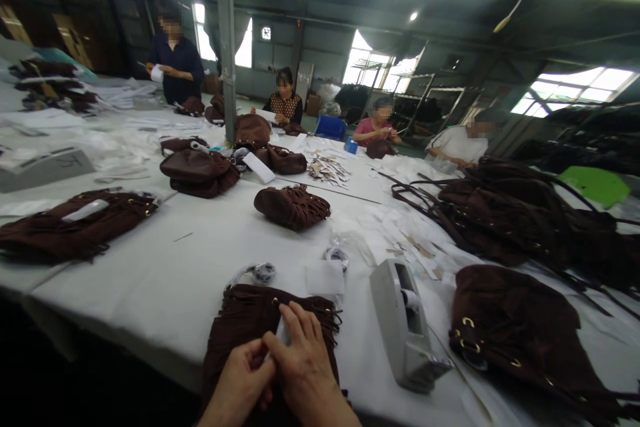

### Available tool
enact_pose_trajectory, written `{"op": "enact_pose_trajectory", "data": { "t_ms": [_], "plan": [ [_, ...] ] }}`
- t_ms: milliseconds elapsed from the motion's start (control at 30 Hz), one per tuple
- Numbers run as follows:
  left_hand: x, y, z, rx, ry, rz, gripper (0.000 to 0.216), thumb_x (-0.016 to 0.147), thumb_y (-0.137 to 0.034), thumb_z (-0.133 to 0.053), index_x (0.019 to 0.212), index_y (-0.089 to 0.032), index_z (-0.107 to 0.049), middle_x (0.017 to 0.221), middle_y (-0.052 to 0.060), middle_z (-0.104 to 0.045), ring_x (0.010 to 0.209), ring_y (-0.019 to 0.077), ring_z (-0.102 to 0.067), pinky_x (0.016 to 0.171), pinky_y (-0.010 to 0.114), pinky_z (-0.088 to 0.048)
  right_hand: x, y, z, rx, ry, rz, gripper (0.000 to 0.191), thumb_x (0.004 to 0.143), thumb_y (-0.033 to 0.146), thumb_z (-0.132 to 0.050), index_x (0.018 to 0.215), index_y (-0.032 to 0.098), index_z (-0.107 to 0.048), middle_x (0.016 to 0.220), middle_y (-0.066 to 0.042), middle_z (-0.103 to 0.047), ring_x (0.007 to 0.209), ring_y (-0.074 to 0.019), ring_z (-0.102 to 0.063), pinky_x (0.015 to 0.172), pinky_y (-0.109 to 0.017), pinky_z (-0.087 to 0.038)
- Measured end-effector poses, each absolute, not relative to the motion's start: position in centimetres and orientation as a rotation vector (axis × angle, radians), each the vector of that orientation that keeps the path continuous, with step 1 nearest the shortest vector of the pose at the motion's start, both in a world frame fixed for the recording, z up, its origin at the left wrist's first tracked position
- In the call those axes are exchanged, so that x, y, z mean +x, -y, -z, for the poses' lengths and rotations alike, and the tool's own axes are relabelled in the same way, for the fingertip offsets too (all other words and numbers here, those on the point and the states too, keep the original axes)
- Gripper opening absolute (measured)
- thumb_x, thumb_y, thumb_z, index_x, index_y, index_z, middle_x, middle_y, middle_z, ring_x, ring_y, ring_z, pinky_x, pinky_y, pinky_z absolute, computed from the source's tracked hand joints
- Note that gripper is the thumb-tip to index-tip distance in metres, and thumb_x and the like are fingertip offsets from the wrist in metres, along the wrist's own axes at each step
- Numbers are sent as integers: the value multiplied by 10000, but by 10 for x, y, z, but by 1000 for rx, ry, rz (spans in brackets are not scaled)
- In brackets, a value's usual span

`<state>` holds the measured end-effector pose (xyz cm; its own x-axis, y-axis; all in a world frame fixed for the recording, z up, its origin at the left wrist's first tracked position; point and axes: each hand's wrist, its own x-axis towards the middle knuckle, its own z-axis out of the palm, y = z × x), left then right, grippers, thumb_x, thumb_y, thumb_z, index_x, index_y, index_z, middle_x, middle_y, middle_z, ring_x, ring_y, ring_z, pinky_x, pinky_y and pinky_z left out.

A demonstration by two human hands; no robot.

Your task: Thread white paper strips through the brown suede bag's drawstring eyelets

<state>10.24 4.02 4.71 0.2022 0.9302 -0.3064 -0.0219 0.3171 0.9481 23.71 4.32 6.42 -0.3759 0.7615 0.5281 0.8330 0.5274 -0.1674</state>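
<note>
A dark brown fringed bag [225, 340] lies on the table right in front of me, with gold rings near its top edge. Over it, my left hand [243, 373] pinches the lower end of a small white paper wrap [283, 332]. My right hand [306, 353] is closed on the same wrap from the right, its bent fingers covering the upper part. What sits inside the wrap is hidden. Just beyond the bag are a grey coiled strap or cord in clear plastic [263, 272] and a white paper piece [325, 277].
A grey tape dispenser [400, 320] stands right of the bag. Brown bags lie at right [515, 333], left [80, 223] and centre [293, 207], with a strapped pile [505, 213] at far right. Paper scraps [330, 170] cover part of the table [150, 300]. Several people work along the far side.
</note>
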Motion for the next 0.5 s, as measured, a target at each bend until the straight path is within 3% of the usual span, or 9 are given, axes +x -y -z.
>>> {"op": "enact_pose_trajectory", "data": {
  "t_ms": [133, 333, 433, 500],
  "plan": [
    [102, -42, -39, 1075, -1264, -848, 381, 689, -497, -636, 750, -121, -619, 482, -13, -556, 355, 108, -488, 330, 185, -377, 231, -58, -48, -1283, 2211, 410, 89, 845, 280, -590, 791, 227, -638, 1191, -105, -592, 1180, -275, -457, 978, -443, -338],
    [97, -48, -23, 1176, -1336, -773, 304, 676, -438, -638, 739, -142, -609, 471, -30, -538, 373, 127, -512, 348, 197, -401, 228, -66, -21, -1320, 2202, 438, 100, 851, 235, -576, 767, 210, -624, 1122, -89, -640, 1127, -269, -504, 973, -448, -333],
    [95, -51, -18, 1196, -1285, -713, 319, 689, -454, -635, 753, -143, -604, 491, -24, -546, 384, 132, -517, 364, 207, -412, 231, -60, -25, -1389, 2236, 179, 74, 835, 217, -576, 874, 217, -639, 1231, -102, -594, 1196, -290, -470, 992, -479, -344],
    [94, -51, -16, 1205, -1222, -673, 366, 715, -497, -610, 780, -138, -603, 524, -9, -570, 389, 133, -521, 373, 215, -416, 237, -51, -38, -1396, 2292, -135, 330, 766, 209, -611, 1095, 231, -599, 1391, -103, -462, 1312, -321, -345, 1043, -526, -305]
  ]
}}
